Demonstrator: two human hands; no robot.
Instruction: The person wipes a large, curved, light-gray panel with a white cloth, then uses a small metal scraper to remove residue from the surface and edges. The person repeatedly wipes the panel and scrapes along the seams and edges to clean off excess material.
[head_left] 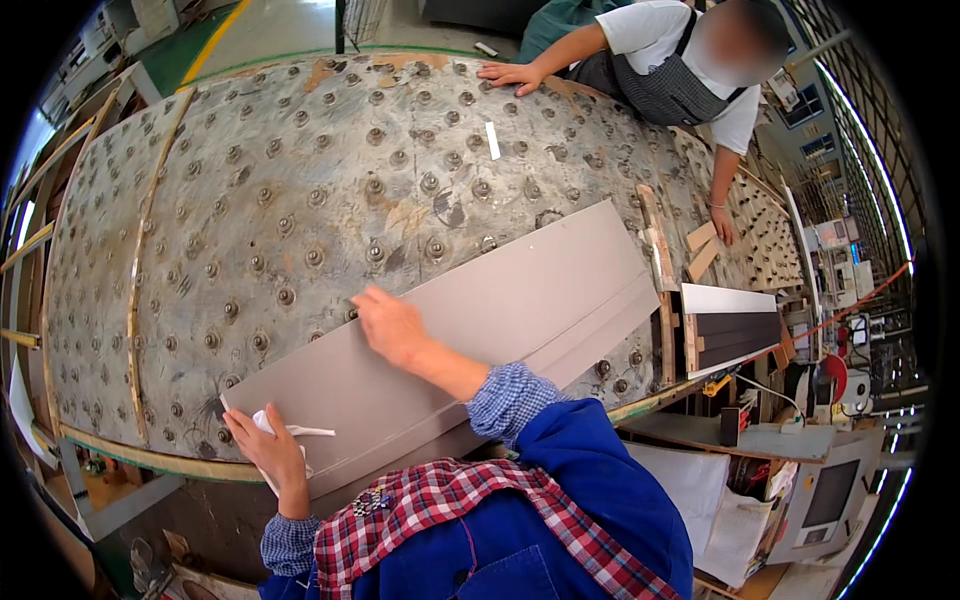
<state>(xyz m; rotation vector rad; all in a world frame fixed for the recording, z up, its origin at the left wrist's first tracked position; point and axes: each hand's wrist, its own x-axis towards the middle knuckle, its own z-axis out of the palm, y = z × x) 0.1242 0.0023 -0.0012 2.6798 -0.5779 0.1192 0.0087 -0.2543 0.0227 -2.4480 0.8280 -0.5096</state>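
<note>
A long grey-beige panel [480, 310] with a lengthwise groove lies slantwise on a table [90, 330] studded with ball rollers. At its near left end is my left hand [272, 452], its fingers at the panel's edge and closed around a crumpled white cloth-like piece [263, 421]. From there a thin white strip [312, 431] sticks out over the panel. My right hand [392, 327] is over the panel by its far long edge, fingers bent together and slightly blurred. What it may hold is hidden.
Across the table a person [670, 70] leans with one hand on the surface. A small white strip [492, 140] lies toward the far side. At right are wooden strips [703, 250], a dark panel with white edges [735, 335] and a cluttered lower bench [770, 440].
</note>
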